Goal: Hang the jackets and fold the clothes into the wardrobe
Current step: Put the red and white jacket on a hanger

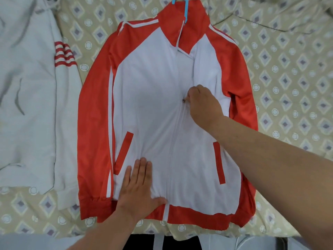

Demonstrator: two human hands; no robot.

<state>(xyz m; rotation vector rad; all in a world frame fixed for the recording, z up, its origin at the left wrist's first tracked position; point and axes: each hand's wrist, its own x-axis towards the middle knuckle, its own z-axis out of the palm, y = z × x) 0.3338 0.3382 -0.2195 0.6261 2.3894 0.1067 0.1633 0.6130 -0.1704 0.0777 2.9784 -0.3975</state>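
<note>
Two hands on the jacket (149, 98): left hand (138, 184) flat by its hem (194, 213), right hand (203, 103) pinching the zip pull (184, 100), collar (171, 27) straight beyond.

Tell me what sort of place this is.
Most likely a bedroom at home: a patterned bedspread covers the surface, a red and white jacket on a blue hanger lies on it, and a white garment with red stripes lies beside it.

The hanger (186, 9) is mostly hidden inside the jacket (153, 105), its hook cropped above. A white garment (27, 87) left of it runs off-frame.
</note>
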